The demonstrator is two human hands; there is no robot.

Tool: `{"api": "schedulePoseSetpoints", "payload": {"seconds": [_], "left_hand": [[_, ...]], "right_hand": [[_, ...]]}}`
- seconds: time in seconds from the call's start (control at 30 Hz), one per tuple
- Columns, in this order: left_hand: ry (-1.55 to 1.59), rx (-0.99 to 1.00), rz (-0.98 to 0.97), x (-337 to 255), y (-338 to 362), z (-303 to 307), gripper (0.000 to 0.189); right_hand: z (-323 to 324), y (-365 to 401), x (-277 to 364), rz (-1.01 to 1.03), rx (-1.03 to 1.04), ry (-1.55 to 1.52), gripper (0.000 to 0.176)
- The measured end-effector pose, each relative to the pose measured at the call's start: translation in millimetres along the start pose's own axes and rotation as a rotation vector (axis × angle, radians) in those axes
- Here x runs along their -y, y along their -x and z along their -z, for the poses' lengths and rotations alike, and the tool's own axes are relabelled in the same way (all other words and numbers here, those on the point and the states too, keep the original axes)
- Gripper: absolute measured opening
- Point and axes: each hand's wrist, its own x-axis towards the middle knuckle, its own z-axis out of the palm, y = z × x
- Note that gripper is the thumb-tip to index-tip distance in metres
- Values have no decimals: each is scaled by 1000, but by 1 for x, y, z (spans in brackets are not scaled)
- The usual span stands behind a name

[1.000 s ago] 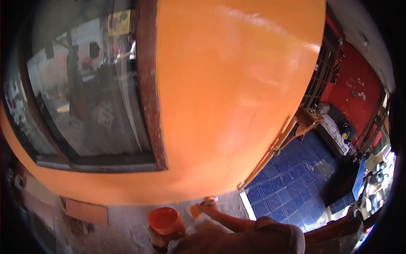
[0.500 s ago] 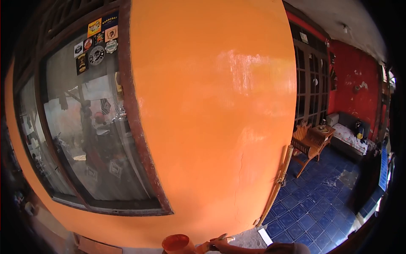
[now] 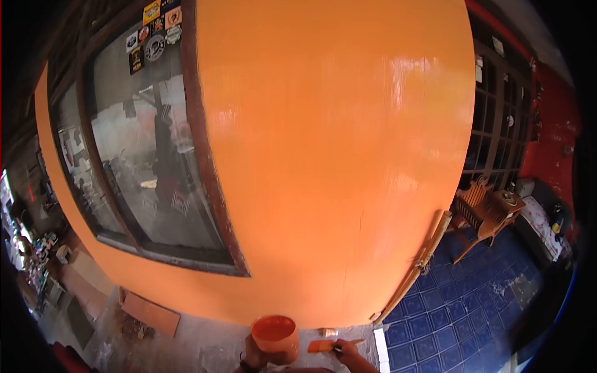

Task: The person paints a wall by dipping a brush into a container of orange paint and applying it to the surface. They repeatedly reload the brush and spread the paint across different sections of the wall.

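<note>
An orange paint bucket (image 3: 287, 350) with orange paint inside is at the bottom centre, in front of the wall. My left hand (image 3: 254, 353) is pressed round its left side, fingers curved against it. To the right of the bucket, my right hand (image 3: 349, 355) grips a paintbrush (image 3: 319, 346) with its orange-coated end pointing left at the bucket. The tip of the handle shows beyond the fingers on the right. Behind the brush rises the glossy orange wall (image 3: 323, 180).
A dark-framed window (image 3: 155, 168) with stickers takes up the wall's left part. A bamboo pole (image 3: 413, 273) leans at the right corner, beside the blue tiled floor (image 3: 438, 311) and a wooden chair (image 3: 479, 214). A small item (image 3: 328, 332) lies near the wall's base.
The view has tipped down, bringing the bucket and hands higher in the picture. My right hand has moved away from the bucket's side, and the brush's orange end now points left.
</note>
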Motion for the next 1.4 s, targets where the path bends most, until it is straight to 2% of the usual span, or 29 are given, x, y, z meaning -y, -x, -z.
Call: {"api": "schedulePoseSetpoints", "payload": {"seconds": [0.03,0.07,0.1,0.13,0.17,0.2,0.23,0.27,0.33,0.4,0.47,0.57,0.73,0.9,1.1,1.4], "left_hand": [[-215,-24,-132,-69,2,-26,65],[-405,9,-224,-51,-2,-22,67],[-134,-28,-132,-57,-3,-33,67],[-86,-57,-160,-50,-6,-38,70],[-91,-43,-213,-69,-6,-46,72],[193,-92,-194,-53,-4,-52,75],[89,-29,-215,-52,-5,-47,79],[210,-40,-204,-52,-3,-53,88],[228,-21,-105,-57,8,-53,97],[146,21,-30,-49,19,-39,96],[82,22,-69,-50,26,-38,94],[93,7,-49,-46,40,-30,92],[108,-46,-20,-46,62,-19,85],[92,-87,25,-43,80,4,87],[37,-71,46,-36,95,35,83],[101,-26,84,-40,95,91,80]], "right_hand": [[-2,11,10,29,-6,-23,15],[-11,24,22,31,-59,-83,15],[-15,35,27,39,-115,-144,16],[18,-5,17,222,0,123,17],[60,-33,-11,383,105,375,17],[11,19,26,-36,-60,-247,16],[46,-13,-1,433,131,392,15],[4,31,33,26,-30,-261,15],[-2,47,40,57,-31,-235,11],[-13,68,48,94,-53,-208,12],[-13,79,47,87,-55,-224,15],[-3,91,34,59,-128,-285,29],[18,101,6,-9,-211,-317,35],[14,109,-3,7,-237,-307,35],[0,119,-7,61,-277,-221,24],[-14,115,-37,114,-358,-295,39]]}}
